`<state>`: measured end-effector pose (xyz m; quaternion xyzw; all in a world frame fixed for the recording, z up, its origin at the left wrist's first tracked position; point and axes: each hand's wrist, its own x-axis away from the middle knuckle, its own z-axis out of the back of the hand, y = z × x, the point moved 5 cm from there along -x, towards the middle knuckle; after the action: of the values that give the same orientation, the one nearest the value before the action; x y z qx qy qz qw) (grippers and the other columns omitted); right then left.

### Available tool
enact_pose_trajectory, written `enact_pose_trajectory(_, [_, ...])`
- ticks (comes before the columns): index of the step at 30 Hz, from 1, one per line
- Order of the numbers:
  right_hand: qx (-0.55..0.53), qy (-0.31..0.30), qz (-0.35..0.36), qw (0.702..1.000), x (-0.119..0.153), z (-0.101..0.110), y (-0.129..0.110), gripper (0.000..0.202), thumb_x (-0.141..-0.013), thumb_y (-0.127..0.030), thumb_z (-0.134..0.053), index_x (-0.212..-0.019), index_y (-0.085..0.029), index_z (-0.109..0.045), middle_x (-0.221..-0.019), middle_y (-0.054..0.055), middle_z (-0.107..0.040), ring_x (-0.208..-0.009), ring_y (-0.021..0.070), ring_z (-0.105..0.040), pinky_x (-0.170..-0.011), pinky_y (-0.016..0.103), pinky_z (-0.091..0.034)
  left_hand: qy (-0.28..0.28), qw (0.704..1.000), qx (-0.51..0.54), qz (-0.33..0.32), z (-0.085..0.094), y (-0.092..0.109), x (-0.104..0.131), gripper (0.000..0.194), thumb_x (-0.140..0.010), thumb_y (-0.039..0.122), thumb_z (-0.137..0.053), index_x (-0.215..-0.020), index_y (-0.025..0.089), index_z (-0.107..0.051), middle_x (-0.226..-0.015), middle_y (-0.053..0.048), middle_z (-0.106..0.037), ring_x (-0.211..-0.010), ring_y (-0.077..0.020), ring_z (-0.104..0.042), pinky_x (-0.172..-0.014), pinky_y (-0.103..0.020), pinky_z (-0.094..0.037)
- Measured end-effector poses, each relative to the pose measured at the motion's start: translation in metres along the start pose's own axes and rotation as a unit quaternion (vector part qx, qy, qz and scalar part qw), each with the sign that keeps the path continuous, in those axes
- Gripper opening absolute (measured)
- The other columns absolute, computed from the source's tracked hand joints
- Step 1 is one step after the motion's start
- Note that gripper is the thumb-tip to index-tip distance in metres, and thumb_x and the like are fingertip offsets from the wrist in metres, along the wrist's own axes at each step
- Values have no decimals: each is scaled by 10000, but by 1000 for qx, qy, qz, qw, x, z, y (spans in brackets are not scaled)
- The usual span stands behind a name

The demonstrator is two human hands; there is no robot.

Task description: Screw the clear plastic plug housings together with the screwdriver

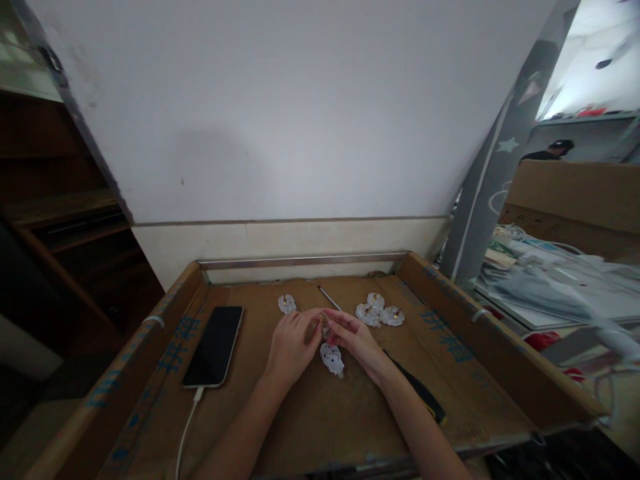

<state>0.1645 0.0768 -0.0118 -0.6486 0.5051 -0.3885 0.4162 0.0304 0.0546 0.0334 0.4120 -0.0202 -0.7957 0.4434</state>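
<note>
Both of my hands meet over the middle of a cardboard-lined tray [280, 427]. The bent fingers of my left hand [296, 340] and my right hand [356, 339] pinch a small clear part [326, 331] between them; its details are too small to tell. Just below the fingertips lies a whitish plastic piece with holes [331, 359]. A round clear piece [287, 304] with a metal pin rests behind my left hand. Beyond my right hand, several similar clear pieces [375, 310] sit in a cluster. The thin shaft of a tool [330, 298] lies behind my hands.
A black phone [214, 347] with a white cable [189, 417] lies at the left. Beside my right forearm is a black and yellow handle [423, 393]. Raised cardboard sides edge the tray, with a wall [300, 133] behind. A person [550, 151] is far off at the right.
</note>
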Motion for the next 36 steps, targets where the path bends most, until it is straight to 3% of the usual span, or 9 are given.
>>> enact_pose_trajectory(4, [-16, -5, -5, 1000, 2, -1, -3, 507, -607, -354, -780, -1065, -187, -641, -785, 17, -656, -602, 92, -584, -600, 236, -482, 15, 999, 34, 27, 2, -3, 0, 252, -874, 217, -483, -1114, 223, -559, -1010, -49, -668, -926, -199, -600, -846, -347, -468])
enact_pose_trajectory(7, [-18, -8, -11, 1000, 2, -1, -4, 508, -630, -351, -767, -1090, -182, -633, -795, 23, -654, -624, 95, -592, -623, 238, -487, 47, 991, 75, 96, 3, -14, 1, 245, -885, 285, -490, -1107, 216, -569, -1030, -56, -653, -955, -200, -599, -869, -356, -465])
enact_pose_trajectory(10, [-18, -17, -16, 1000, 3, -1, -3, 503, -623, -344, -773, -1078, -173, -642, -767, 20, -650, -622, 99, -594, -626, 241, -490, 31, 979, 136, 150, -3, -22, 3, 233, -865, 344, -529, -1049, 219, -600, -1006, -43, -662, -910, -188, -614, -837, -338, -480])
enact_pose_trajectory(15, [-33, -31, -18, 999, 3, -3, 0, 440, -641, -361, -758, -1031, -181, -659, -798, 29, -660, -641, 104, -598, -632, 245, -498, 8, 962, 198, 187, -12, -26, 4, 204, -811, 323, -602, -977, 206, -619, -952, -35, -671, -800, -167, -618, -748, -304, -491])
enact_pose_trajectory(26, [-88, -62, -66, 992, 4, -8, 3, 417, -651, -337, -752, -1020, -181, -639, -799, 28, -667, -587, 92, -594, -582, 224, -496, 50, 970, 204, 119, -5, -13, 0, 183, -828, 292, -580, -974, 188, -619, -889, -39, -660, -762, -152, -599, -706, -280, -491])
enact_pose_trajectory(36, [-131, -88, -85, 984, 6, -12, 4, 309, -687, -362, -710, -904, -148, -655, -772, 36, -661, -583, 101, -590, -585, 231, -502, 15, 985, 163, 61, -10, -7, 2, 183, -858, 285, -555, -1023, 219, -599, -958, -31, -660, -874, -167, -606, -812, -312, -474])
